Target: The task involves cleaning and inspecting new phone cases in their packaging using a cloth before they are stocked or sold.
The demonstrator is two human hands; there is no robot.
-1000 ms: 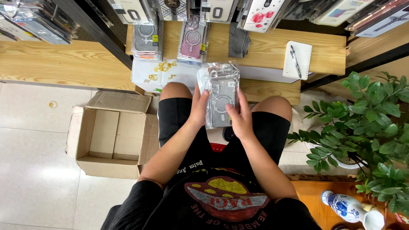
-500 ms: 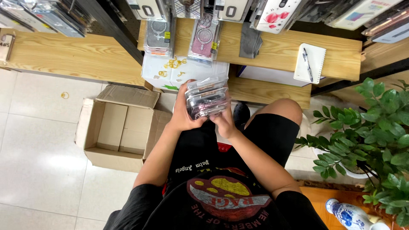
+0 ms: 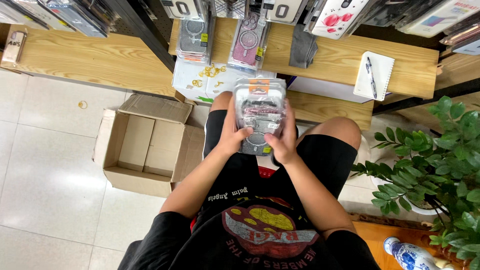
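Hands, left hand (image 3: 231,136) and right hand (image 3: 283,140), grasp a stack of packaged phone cases (image 3: 260,112).

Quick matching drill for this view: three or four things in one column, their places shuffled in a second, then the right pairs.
Things:
1. stack of packaged phone cases
2. cardboard box
3. notepad with pen
4. potted plant

Places:
A. on the wooden shelf, to the right
B. on the tiled floor to the left of the knees, open
C. held between the left hand and right hand
D. at the right edge of the view, on the floor

Pairs: 1-C, 2-B, 3-A, 4-D
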